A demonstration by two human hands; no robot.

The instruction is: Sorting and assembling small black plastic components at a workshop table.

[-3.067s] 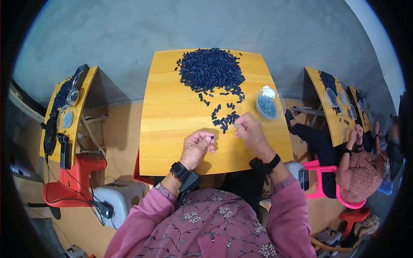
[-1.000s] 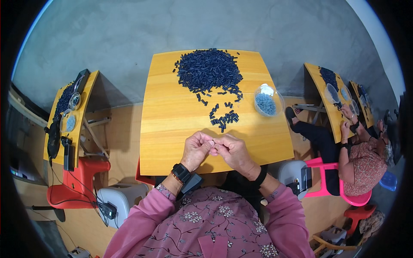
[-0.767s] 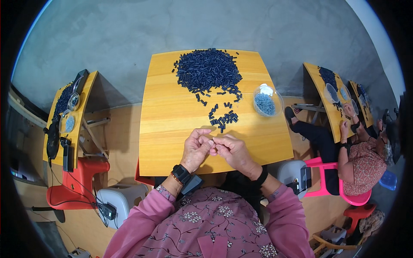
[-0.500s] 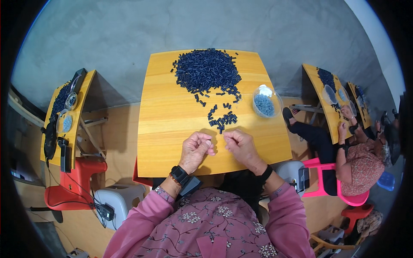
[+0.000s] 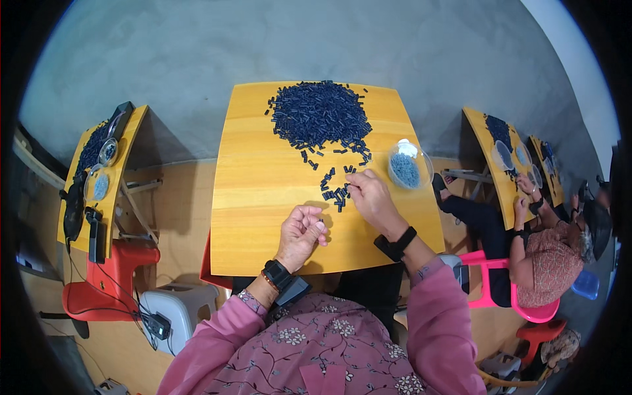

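Observation:
My left hand (image 5: 303, 234) hovers over the near part of the yellow table (image 5: 250, 197), thumb pressed against curled fingers. A tiny dark bit shows at its fingertips, too small to name. My right hand (image 5: 372, 199) reaches farther forward, its fingers pinched together at the right side of a small group of short dark blue tube-like pieces (image 5: 328, 192). Whatever lies between those fingertips is hidden. Beyond this group spreads a large heap of the same pieces (image 5: 319, 113). To the right of my right hand stands a clear round tub (image 5: 425, 178) holding small light blue parts (image 5: 405, 170).
At the right, another person (image 5: 550, 266) works at a table (image 5: 488, 161) with similar pieces and tubs. A left-hand table (image 5: 130, 139) carries dark pieces, bowls and a black device. Red stool (image 5: 108, 280) and grey stool (image 5: 178, 306), with cables, stand at my left.
My right hand has moved forward and slightly right, from beside my left hand to the small group of dark pieces. The left hand stays nearly in place, still closed.

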